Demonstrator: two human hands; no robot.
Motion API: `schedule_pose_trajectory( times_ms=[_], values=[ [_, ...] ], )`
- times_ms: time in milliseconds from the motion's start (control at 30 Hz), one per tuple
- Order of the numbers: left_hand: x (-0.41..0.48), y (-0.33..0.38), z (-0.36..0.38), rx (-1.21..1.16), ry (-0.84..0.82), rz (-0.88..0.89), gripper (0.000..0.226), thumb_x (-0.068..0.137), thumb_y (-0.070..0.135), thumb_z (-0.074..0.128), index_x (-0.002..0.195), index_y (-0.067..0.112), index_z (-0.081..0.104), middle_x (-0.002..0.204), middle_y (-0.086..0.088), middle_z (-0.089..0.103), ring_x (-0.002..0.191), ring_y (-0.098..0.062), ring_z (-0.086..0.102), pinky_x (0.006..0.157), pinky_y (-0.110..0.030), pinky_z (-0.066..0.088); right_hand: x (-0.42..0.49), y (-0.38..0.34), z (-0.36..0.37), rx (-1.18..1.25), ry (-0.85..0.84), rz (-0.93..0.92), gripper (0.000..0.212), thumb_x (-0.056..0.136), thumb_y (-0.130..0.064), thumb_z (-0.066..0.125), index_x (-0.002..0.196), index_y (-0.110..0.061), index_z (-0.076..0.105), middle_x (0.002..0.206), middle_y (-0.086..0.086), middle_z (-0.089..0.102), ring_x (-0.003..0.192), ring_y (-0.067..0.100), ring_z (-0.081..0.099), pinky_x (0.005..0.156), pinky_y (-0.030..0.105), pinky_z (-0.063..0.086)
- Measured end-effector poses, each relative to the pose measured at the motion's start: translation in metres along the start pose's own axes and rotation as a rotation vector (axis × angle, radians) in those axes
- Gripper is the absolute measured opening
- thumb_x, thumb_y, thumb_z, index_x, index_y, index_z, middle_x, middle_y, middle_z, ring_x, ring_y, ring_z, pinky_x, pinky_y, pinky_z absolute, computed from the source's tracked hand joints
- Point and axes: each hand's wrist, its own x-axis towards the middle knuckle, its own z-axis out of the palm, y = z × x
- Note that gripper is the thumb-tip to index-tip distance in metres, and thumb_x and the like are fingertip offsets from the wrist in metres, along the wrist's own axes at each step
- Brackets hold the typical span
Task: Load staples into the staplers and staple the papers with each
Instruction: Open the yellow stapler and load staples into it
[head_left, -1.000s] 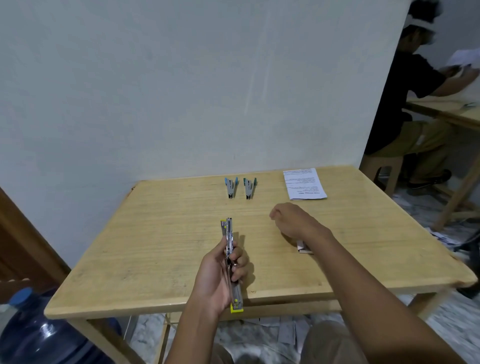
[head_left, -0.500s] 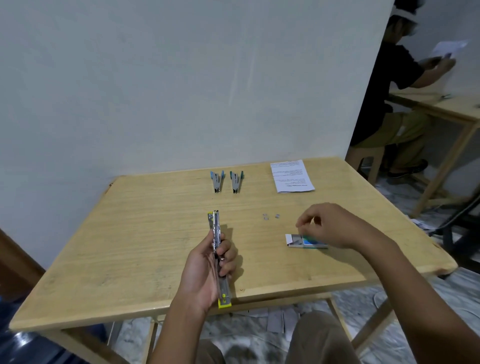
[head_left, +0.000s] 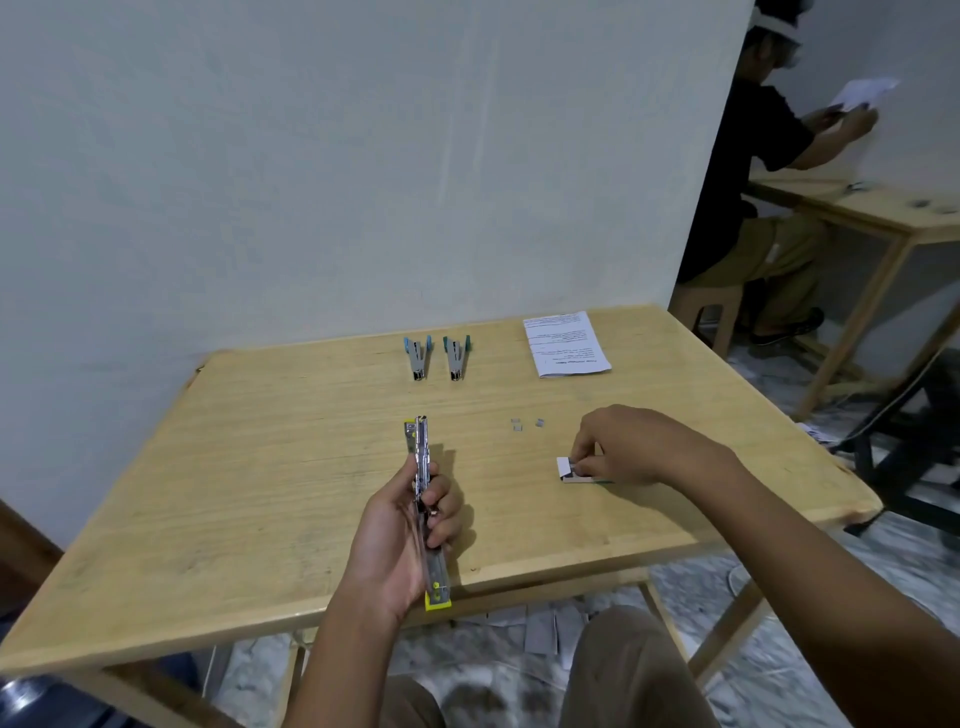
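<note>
The left hand is gripping a slim chrome stapler with yellow ends, opened out straight, over the wooden table's near edge. Right of it, the right hand is pinching a small cardboard staple box. Two grey staplers and printed papers are lying far back.

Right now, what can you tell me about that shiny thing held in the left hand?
It is a stapler, swung open into one long strip of silvery metal with yellow plastic at both ends. The left hand grips its middle, fingers curled round it, over the near edge of the table, pointing away from the person.
</note>
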Motion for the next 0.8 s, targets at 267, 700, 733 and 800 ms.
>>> schedule_pose_trajectory(
  times_ms=[267,700,733,800],
  values=[
    [0.003,0.0,-0.002,0.006,-0.002,0.005,0.026,0.087,0.032,0.052,0.07,0.014,0.042,0.052,0.001,0.034,0.039,-0.009,0.027,0.032,-0.018,0.024,-0.01,0.004,-0.004,0.282,0.167,0.047,0.015,0.096,-0.032,0.06,0.101,-0.03,0.074,0.093,-0.016,0.067,0.082,0.002,0.061,0.067,0.022,0.048],
    [0.018,-0.002,-0.022,-0.005,-0.058,-0.055,0.023,0.095,0.036,0.055,0.086,0.015,0.061,0.068,0.003,0.024,0.049,-0.01,0.023,0.044,-0.022,0.018,-0.007,-0.073,0.008,0.569,0.265,-0.337,0.016,0.093,-0.028,0.066,0.105,-0.028,0.077,0.094,-0.009,0.073,0.083,0.001,0.061,0.07,0.012,0.042],
    [0.02,-0.002,-0.024,0.021,-0.07,-0.076,0.029,0.095,0.039,0.054,0.078,0.016,0.057,0.069,0.002,0.021,0.049,-0.011,0.022,0.048,-0.024,0.016,-0.005,-0.079,0.01,0.57,0.262,-0.352,0.017,0.093,-0.028,0.066,0.106,-0.028,0.077,0.093,-0.009,0.073,0.083,0.003,0.061,0.071,0.015,0.043],
    [0.021,-0.002,-0.028,0.054,-0.081,-0.107,0.041,0.095,0.044,0.052,0.066,0.015,0.044,0.066,0.001,0.02,0.046,-0.011,0.023,0.047,-0.025,0.019,-0.003,-0.089,0.013,0.549,0.262,-0.388,0.018,0.093,-0.029,0.066,0.108,-0.03,0.077,0.094,-0.008,0.072,0.082,0.004,0.061,0.074,0.023,0.048]
  ],
)
